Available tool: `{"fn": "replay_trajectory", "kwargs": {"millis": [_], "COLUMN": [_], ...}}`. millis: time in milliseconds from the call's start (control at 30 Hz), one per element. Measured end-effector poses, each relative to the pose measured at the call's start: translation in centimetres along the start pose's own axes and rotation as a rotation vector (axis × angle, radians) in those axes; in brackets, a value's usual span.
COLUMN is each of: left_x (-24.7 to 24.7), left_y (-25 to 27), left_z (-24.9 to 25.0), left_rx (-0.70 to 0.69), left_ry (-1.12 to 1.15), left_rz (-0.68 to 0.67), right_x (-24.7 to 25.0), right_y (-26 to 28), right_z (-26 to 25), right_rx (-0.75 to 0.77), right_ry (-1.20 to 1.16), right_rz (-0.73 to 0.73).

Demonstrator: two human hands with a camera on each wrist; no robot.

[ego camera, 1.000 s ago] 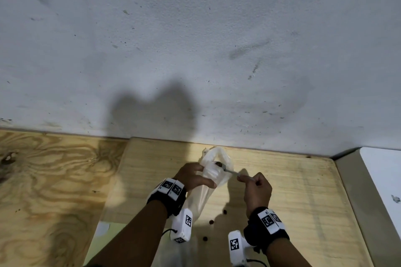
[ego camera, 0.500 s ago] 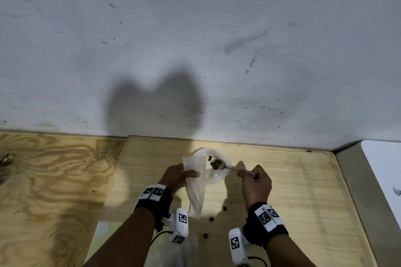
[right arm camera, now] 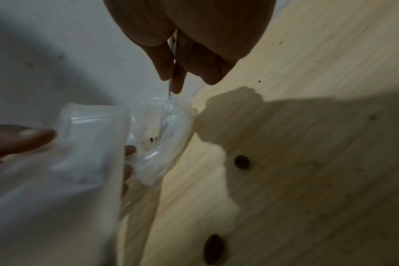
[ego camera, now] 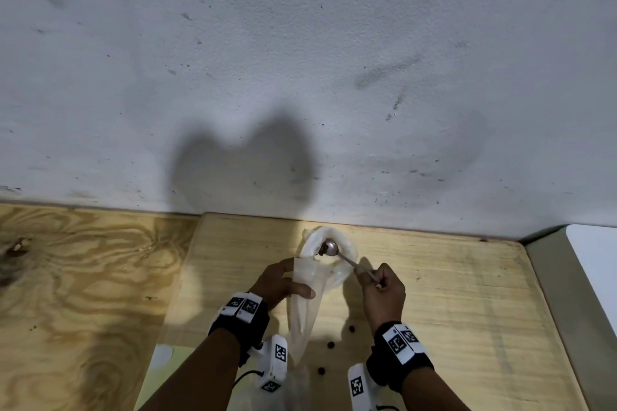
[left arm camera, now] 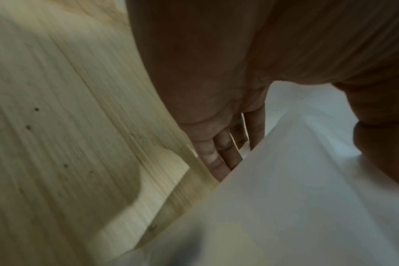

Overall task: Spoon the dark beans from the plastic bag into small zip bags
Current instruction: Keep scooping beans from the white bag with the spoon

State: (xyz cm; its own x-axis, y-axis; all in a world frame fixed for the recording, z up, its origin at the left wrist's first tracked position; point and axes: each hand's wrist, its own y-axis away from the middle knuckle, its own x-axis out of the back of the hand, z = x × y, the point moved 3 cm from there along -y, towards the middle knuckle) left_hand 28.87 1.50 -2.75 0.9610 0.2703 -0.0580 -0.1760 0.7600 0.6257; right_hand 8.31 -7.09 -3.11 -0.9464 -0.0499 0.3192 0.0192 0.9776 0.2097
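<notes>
My left hand grips a small clear zip bag, lifted off the wooden board, with its mouth held wide. My right hand pinches the handle of a metal spoon. The spoon's bowl sits in the bag's mouth with a dark bean at its left edge. In the right wrist view the spoon handle runs down into the bag, and a few dark beans show inside. The left wrist view is filled by my left hand and the bag's pale plastic.
Three loose dark beans lie on the board just below my hands. More clear plastic lies at the bottom edge between my wrists. A white wall rises right behind the board. A grey-and-white surface adjoins at the right.
The spoon's bowl moved from the bag's rim, loaded with beans, deeper into the mouth and now looks almost bare. My left hand shifted its grip and spread the bag's mouth wider.
</notes>
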Motion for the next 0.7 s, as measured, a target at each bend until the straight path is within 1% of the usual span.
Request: {"fn": "replay_trajectory", "kwargs": {"millis": [100, 233, 333, 500, 633, 700], "left_x": [0.1, 0.1, 0.2, 0.0, -0.2, -0.2], "left_y": [0.4, 0.6, 0.5, 0.2, 0.2, 0.3], "left_z": [0.2, 0.5, 0.3, 0.0, -0.3, -0.5], "left_rx": [-0.023, -0.033, -0.039, -0.049, -0.021, -0.010], "left_ry": [-0.043, -0.055, -0.044, -0.037, -0.034, -0.014], "left_rz": [-0.016, -0.027, -0.026, -0.026, -0.036, -0.047], "right_x": [0.0, 0.3, 0.5, 0.3, -0.2, -0.2], "right_y": [-0.5, -0.8, -0.1, 1.7, 2.5, 2.4], "right_z": [0.6, 1.4, 2.0, 3.1, 4.4, 4.5], "right_rx": [0.018, -0.029, -0.086, -0.202, -0.373, -0.436], "right_ry": [0.015, 0.023, -0.007, -0.093, -0.199, -0.253], "right_rz": [-0.076, -0.145, -0.166, -0.142, -0.081, -0.047]}}
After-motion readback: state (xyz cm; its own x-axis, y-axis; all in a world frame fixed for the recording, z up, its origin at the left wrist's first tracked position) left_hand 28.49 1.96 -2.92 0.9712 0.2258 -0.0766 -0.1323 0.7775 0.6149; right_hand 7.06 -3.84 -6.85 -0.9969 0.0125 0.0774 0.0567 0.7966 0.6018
